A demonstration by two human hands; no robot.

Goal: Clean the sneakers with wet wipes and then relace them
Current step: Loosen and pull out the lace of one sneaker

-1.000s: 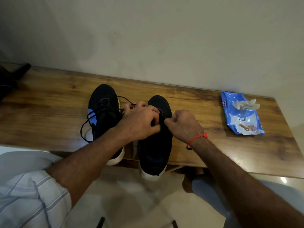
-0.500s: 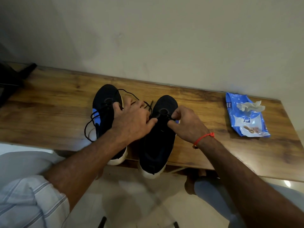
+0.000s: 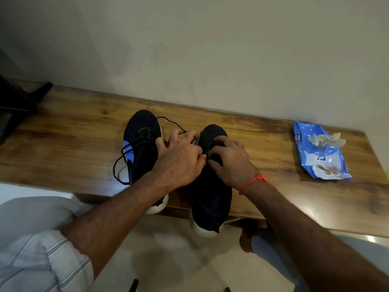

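Sneakers, two of them, black with white soles, were seen side by side on a wooden worktop [image 3: 263,142] set against a plain wall, toes pointed at the wall and heels hung slightly over the near edge. On the left sneaker [image 3: 141,148] a blue patch was shown at its outer side, and its black lace [image 3: 121,163] was looped loosely down onto the wood beside it. The right sneaker [image 3: 210,199] was placed just beside the left one, nearer the viewer. Both hands were held over the front of the right sneaker, close together and almost touching. The left hand [image 3: 179,159] was laid across the gap between the two sneakers, fingers curled, and a thin black lace end [image 3: 195,138] was seen by its fingertips; thumb and forefinger were pinched at the lace over the right sneaker. The right hand [image 3: 230,159] was bent over the same spot, its fingers curled round the lace at the eyelets, though the exact grip was partly hidden. A red thread [image 3: 252,182] was tied round the right wrist. Well apart to the right, a blue pack of wet wipes [image 3: 322,157] was laid flat on the worktop, with a crumpled white wipe [image 3: 326,140] pulled up from its opening. A striped sleeve [image 3: 37,262] was visible at lower left.
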